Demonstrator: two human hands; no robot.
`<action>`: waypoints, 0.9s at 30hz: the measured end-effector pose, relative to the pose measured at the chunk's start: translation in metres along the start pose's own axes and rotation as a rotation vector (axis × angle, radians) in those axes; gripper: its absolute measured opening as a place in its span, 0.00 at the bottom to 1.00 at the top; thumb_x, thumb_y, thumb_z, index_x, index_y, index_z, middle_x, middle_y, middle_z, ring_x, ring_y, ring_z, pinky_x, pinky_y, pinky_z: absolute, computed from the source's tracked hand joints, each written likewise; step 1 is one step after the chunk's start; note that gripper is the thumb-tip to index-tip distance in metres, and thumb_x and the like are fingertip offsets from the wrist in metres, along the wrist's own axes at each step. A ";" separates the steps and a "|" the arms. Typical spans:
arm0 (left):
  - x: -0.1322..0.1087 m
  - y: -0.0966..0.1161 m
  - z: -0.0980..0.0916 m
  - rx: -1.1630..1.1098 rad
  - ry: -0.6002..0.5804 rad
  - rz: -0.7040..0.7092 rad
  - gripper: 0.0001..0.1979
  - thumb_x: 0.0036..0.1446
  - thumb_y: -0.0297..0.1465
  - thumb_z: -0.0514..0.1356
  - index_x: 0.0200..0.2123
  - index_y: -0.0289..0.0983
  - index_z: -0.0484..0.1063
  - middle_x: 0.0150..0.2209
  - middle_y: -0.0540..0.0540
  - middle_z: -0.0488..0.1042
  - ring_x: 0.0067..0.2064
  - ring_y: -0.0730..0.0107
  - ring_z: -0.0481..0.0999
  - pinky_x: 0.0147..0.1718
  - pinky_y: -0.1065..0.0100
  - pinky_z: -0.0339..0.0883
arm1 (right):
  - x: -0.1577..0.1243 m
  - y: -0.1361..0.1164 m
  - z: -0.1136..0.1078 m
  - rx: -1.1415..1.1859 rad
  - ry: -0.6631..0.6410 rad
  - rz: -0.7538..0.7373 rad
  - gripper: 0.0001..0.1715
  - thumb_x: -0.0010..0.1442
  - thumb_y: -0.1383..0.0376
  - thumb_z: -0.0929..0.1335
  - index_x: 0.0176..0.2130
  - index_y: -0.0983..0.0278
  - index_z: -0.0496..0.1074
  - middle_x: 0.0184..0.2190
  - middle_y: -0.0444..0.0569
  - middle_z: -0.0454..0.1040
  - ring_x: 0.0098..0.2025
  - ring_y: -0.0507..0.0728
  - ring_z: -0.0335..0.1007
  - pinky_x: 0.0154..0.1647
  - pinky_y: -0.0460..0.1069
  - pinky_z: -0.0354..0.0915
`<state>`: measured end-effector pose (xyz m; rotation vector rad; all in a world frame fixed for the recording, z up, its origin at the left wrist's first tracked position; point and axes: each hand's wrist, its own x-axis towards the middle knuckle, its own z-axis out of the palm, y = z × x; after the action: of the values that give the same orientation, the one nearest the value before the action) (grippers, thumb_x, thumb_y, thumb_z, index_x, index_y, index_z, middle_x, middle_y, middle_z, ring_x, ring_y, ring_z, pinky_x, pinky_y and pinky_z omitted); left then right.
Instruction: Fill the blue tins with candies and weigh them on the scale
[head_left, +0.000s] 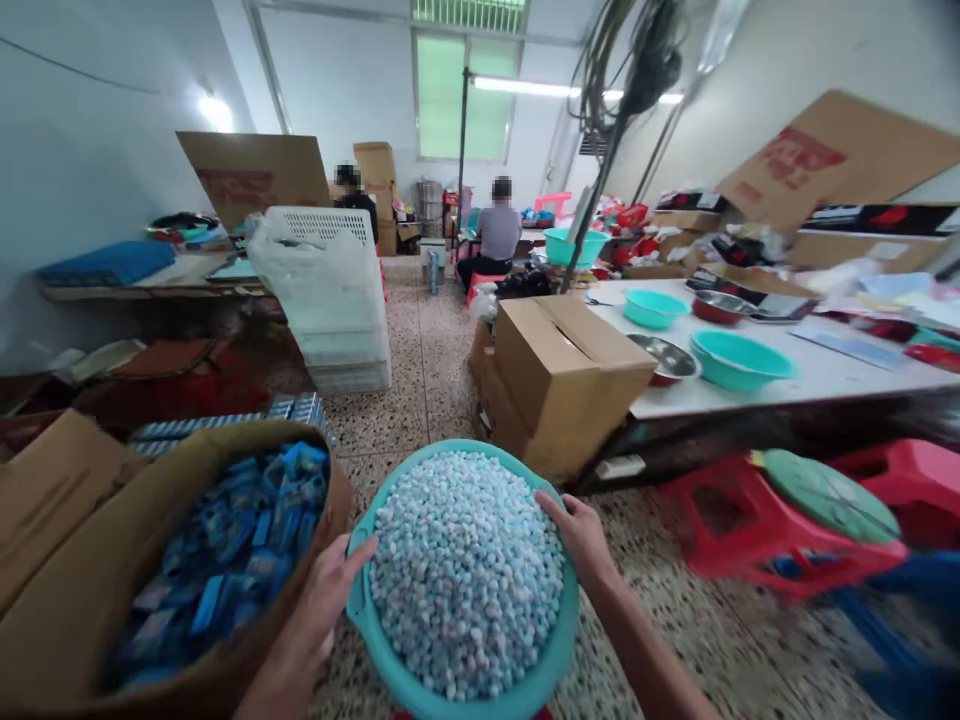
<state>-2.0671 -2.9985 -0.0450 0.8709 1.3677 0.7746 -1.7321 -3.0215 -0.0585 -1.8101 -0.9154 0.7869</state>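
Observation:
A round turquoise plastic basin (571, 620) is in front of me at the bottom middle, heaped with small pale blue and white pellets (469, 570). My left hand (330, 590) grips its left rim, with the thumb over the edge. On the right rim, my right hand (577, 530) is closed with the thumb on top; its other fingers are mostly hidden beneath the basin's edge. Close to my left hand stands an open cardboard box (341, 495) holding many small blue packets (247, 540).
A sealed carton (577, 370) stands ahead on the right, beside a white table (825, 370) with turquoise basins (739, 360) and metal bowls. Red stools (795, 530) are at right. White crates (337, 320) flank the speckled floor aisle (427, 370); two people (495, 235) sit farther back.

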 end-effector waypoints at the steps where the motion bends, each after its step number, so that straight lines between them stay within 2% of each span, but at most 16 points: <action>1: 0.036 0.022 0.003 -0.006 0.026 0.004 0.25 0.40 0.48 0.64 0.34 0.34 0.72 0.34 0.44 0.78 0.41 0.58 0.76 0.42 0.63 0.68 | 0.045 -0.013 0.016 -0.003 -0.011 -0.010 0.25 0.44 0.46 0.68 0.20 0.65 0.64 0.17 0.39 0.57 0.22 0.50 0.50 0.22 0.45 0.50; 7: 0.256 0.166 0.004 -0.007 0.202 0.003 0.22 0.38 0.46 0.66 0.31 0.35 0.73 0.31 0.44 0.78 0.40 0.55 0.76 0.38 0.63 0.69 | 0.294 -0.095 0.122 -0.040 -0.060 -0.054 0.25 0.45 0.46 0.68 0.20 0.64 0.61 0.17 0.38 0.53 0.23 0.49 0.47 0.21 0.45 0.47; 12: 0.458 0.267 0.001 -0.019 0.101 0.034 0.24 0.40 0.46 0.65 0.36 0.34 0.73 0.35 0.44 0.78 0.40 0.58 0.76 0.38 0.64 0.69 | 0.485 -0.148 0.212 -0.040 -0.022 -0.074 0.25 0.47 0.46 0.68 0.20 0.63 0.60 0.18 0.38 0.54 0.23 0.50 0.48 0.21 0.45 0.48; 16: 0.614 0.352 0.007 0.022 0.166 0.001 0.22 0.40 0.43 0.66 0.35 0.35 0.73 0.36 0.45 0.79 0.41 0.59 0.76 0.37 0.66 0.69 | 0.632 -0.187 0.274 -0.022 0.014 -0.064 0.25 0.47 0.46 0.67 0.20 0.64 0.61 0.18 0.39 0.56 0.23 0.50 0.50 0.22 0.45 0.50; 21: 0.810 0.447 0.021 0.037 0.131 -0.029 0.22 0.40 0.42 0.66 0.37 0.35 0.73 0.36 0.45 0.79 0.40 0.59 0.77 0.38 0.66 0.70 | 0.823 -0.221 0.344 -0.027 0.046 -0.054 0.26 0.47 0.46 0.67 0.18 0.63 0.59 0.17 0.39 0.54 0.23 0.50 0.49 0.22 0.45 0.48; 27: 1.032 0.553 0.056 0.043 0.137 -0.043 0.17 0.43 0.39 0.65 0.36 0.36 0.73 0.34 0.46 0.79 0.37 0.59 0.77 0.34 0.65 0.72 | 1.047 -0.267 0.414 -0.055 0.063 -0.055 0.25 0.49 0.46 0.66 0.20 0.64 0.61 0.19 0.39 0.56 0.25 0.50 0.51 0.23 0.45 0.49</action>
<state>-1.9280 -1.8345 -0.0626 0.8317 1.5244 0.7859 -1.5963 -1.8730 -0.0941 -1.8396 -0.9496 0.6723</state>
